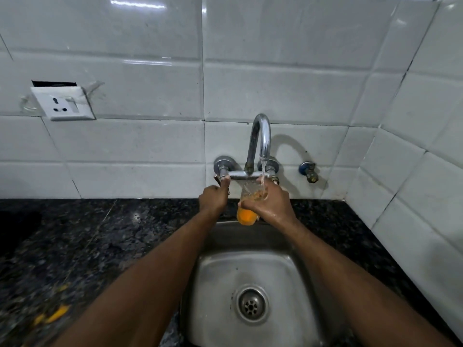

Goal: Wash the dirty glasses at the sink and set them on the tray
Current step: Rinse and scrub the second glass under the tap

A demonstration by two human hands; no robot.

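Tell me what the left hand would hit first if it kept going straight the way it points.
The left hand points at the wall and already touches the left tap handle. Pushed on, it would probably meet the tap's wall flange, then the tiled wall; depth is unclear.

The scene is dimly lit from above. Glare streaks are seen on the far wall tiles [140, 5]. The near-left worktop [50, 259] is blurred, and straight lines are bent by wide-angle distortion.

Glossy white tiled walls [150, 144] meet in a corner at the right, catching streaks of lamp glare up high. A white socket plate [64, 103] hangs loose at the left, above a dark speckled granite tabletop [82, 236].
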